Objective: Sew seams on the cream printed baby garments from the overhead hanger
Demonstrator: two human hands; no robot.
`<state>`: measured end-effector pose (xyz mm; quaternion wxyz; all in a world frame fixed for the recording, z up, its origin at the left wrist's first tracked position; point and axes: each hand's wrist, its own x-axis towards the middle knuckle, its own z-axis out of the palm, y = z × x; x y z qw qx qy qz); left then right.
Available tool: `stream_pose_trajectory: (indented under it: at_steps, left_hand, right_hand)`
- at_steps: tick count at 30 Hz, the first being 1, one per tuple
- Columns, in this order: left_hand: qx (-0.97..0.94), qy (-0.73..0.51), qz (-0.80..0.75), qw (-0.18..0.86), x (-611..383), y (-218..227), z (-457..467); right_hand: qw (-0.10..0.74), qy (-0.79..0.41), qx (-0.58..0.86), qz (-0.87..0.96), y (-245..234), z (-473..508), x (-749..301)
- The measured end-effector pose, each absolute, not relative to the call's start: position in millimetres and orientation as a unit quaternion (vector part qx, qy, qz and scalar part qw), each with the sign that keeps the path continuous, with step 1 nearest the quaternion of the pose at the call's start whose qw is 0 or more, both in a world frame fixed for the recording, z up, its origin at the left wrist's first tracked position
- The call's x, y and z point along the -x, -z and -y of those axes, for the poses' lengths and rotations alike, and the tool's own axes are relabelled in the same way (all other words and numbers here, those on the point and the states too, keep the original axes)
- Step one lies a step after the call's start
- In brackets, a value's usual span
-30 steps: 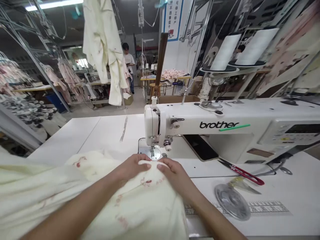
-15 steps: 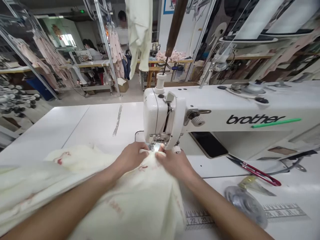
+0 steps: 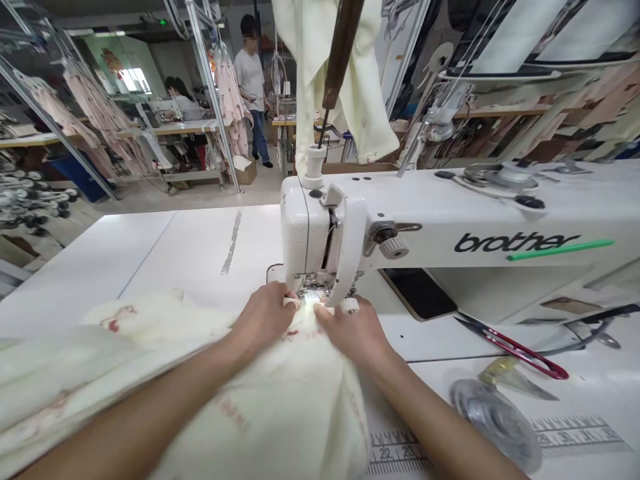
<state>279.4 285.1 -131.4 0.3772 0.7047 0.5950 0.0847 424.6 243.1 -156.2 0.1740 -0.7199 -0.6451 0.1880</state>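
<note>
Soft cloth (image 3: pixel 280 407), pinched

Probably light and limp, it is spread over the desk (image 3: pixel 195 260) and best held near the edge; there it is pinched in a narrow grip by left hand (image 3: pixel 265 315) and right hand (image 3: pixel 356 328), close to the sewing machine (image 3: pixel 303 233)

Look at these: left forearm (image 3: pixel 165 400) and right forearm (image 3: pixel 425 407), both slim and uncovered as far as they show, narrowing smoothly along their length! The left hand (image 3: pixel 265 315) and right hand (image 3: pixel 356 328) are bare too, fingers (image 3: pixel 289 309) rounded, finer detail blurred.
</note>
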Motion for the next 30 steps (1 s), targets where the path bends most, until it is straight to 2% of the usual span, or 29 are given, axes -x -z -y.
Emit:
stream_pose_trajectory:
  at_steps: [11, 20, 30]
  left_hand:
    - [-0.74, -0.107, -0.585, 0.314, -276, 130, -285]
    - [-0.746, -0.11, -0.58, 0.308, -279, 134, -290]
    - [-0.75, -0.106, -0.588, 0.285, -279, 137, -292]
  right_hand:
    - [0.249, -0.165, 0.72, 0.626, 160, -242, -422]
    - [0.236, -0.137, 0.737, 0.619, 167, -245, -420]
    - [0.16, -0.081, 0.735, 0.653, 167, -250, -417]
